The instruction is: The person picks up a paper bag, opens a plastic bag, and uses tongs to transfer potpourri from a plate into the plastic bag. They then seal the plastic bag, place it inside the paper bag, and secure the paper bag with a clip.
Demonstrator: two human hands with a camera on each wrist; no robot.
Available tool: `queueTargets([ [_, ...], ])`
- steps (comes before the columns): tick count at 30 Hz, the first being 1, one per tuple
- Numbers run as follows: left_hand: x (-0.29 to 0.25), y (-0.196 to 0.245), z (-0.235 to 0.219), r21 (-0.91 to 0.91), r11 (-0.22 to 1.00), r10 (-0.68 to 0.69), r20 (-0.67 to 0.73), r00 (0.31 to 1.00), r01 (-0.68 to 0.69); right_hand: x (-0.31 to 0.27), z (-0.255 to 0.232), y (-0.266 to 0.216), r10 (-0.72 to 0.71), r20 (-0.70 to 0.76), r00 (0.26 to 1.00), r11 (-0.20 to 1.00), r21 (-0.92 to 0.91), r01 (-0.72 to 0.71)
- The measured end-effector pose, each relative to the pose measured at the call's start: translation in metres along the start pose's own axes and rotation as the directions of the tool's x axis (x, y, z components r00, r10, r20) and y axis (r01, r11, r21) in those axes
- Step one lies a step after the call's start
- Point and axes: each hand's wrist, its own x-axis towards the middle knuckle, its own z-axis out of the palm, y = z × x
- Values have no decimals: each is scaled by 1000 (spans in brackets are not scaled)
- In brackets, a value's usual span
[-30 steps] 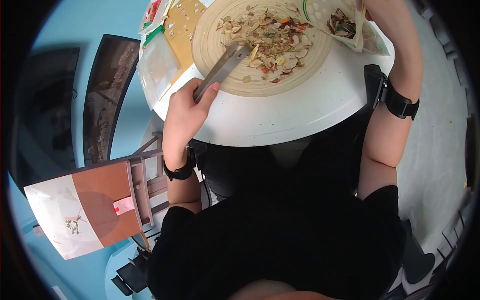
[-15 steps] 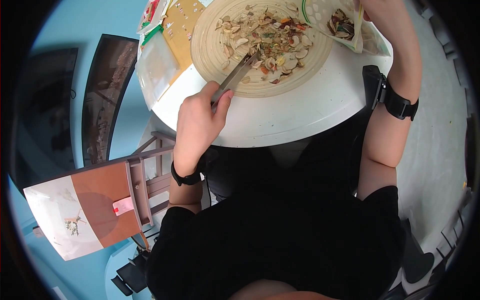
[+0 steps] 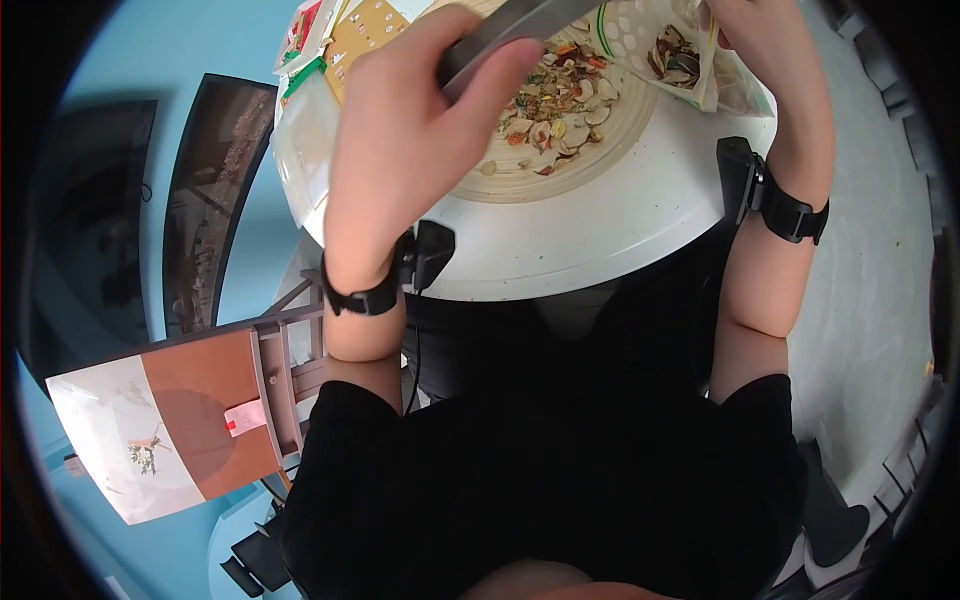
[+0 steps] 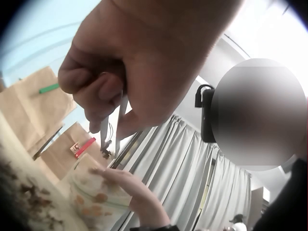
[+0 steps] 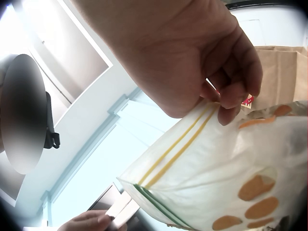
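Note:
In the head view my left hand (image 3: 410,140) grips metal tongs (image 3: 505,40), raised over the round plate (image 3: 612,165). The left wrist view shows dark dried bits (image 4: 107,151) between the tong tips. A loose heap of dried flakes (image 3: 560,115) lies on the plate, partly hidden by the left hand. At the plate's upper right stands a see-through zip bag (image 3: 630,45) with dried pieces (image 3: 676,58) inside. My right hand (image 3: 755,25) pinches its upper edge. In the right wrist view the tongs (image 5: 124,209) reach up to the bag's mouth.
The plate stands on a white round table (image 3: 560,245). A clear plastic bag (image 3: 303,150) and a brown printed sheet (image 3: 370,30) lie left of it. Brown paper bags (image 4: 33,108) with green and red clips stand beyond. Close to the left arm is a chair (image 3: 290,345).
My left hand has lifted the tongs from the flakes on the plate, up and right toward the bag. The right hand keeps its pinch on the bag's edge.

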Motion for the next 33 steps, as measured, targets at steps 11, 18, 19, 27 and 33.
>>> queueTargets([
  [11, -10, -54, 19, 186, 911, -400, 184, 898, 368, -2, -13, 15, -75, -30, 997, 997, -14, 75],
  [18, -18, -37, 31, 179, 908, -415, 270, 869, 379, -1, -16, 13, -39, -27, 999, 999, 0, 39],
  [19, -18, -36, 34, 182, 917, -393, 262, 881, 355, -1, -15, 12, -49, -38, 998, 999, -1, 49],
  [27, -30, -42, 52, 329, 940, -151, 161, 975, 91, 1, -14, 3, 25, -53, 998, 997, -66, -28],
  [33, -26, -48, 44, 254, 952, -216, 158, 964, 171, 0, -14, 0, 35, -26, 999, 997, -69, -36],
])
